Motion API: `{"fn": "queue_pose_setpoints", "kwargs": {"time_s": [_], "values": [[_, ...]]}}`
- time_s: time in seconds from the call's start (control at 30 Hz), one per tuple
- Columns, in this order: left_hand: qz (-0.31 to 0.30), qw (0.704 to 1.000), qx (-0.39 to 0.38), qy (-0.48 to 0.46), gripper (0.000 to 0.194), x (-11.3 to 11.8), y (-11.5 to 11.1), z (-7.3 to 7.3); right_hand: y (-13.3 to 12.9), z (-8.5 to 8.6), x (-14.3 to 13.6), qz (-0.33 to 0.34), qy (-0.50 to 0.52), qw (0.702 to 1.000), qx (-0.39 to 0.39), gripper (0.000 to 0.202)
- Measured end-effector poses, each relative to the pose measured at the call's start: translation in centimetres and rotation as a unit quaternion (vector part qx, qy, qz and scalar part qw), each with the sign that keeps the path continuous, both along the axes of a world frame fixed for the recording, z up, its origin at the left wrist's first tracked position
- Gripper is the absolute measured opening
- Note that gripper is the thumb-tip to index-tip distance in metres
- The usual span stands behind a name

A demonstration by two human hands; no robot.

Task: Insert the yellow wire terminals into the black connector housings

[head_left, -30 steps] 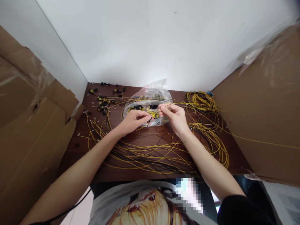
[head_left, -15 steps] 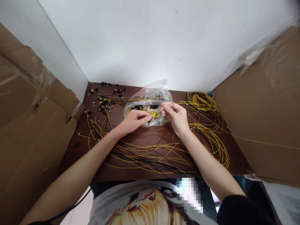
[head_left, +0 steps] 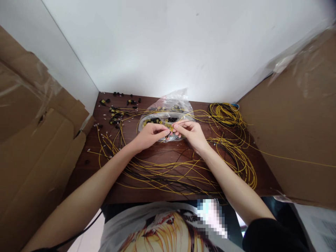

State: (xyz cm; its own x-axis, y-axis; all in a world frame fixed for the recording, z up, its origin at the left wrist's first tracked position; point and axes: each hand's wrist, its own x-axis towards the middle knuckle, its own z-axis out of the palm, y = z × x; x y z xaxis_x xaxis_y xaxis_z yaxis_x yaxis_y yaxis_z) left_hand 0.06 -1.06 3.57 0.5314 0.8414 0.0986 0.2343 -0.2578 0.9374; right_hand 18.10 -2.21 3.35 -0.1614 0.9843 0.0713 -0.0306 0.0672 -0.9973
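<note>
1. Here we had two bare hands meeting at the centre of the frame, fingertips bunched close, and we could not tell whether they touched.
2. On the left side of that meeting, we saw the left hand [head_left: 150,135] pinching a small black piece [head_left: 168,133] between thumb and forefinger.
3. And from the right, in came our view of the right hand [head_left: 194,135], thumb and fingers closed on a thin yellow wire [head_left: 172,129], right beside the black piece; the join itself was too small for us to read.
4. Just behind the fingers, we spotted a crumpled clear plastic bag [head_left: 181,95] filled with little black and yellow parts.
5. Left of centre, we had a scatter of black-and-yellow connectors [head_left: 115,113] across a dark brown wooden tabletop [head_left: 86,178].
6. Right of centre, we picked out a coiled yellow-and-black wire bundle [head_left: 224,113], and below the hands, long loose loops of yellow and black wire [head_left: 181,182] swept across.
7. Brown cardboard panels [head_left: 296,115] flanked us at both edges.
</note>
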Motion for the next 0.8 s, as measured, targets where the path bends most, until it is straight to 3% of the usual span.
{"fn": "queue_pose_setpoints", "kwargs": {"time_s": [0.47, 0.8], "values": [[0.006, 1.000, -0.005, 0.011, 0.028, 0.03, -0.26, 0.66, -0.11, 0.17, -0.03, -0.094, 0.033, 0.995, 0.003, 0.025], [0.003, 1.000, 0.001, 0.011, 0.028, -0.07, 0.05, 0.00, -0.03, 0.00, -0.17, -0.026, 0.011, 1.000, -0.011, 0.028]]}}
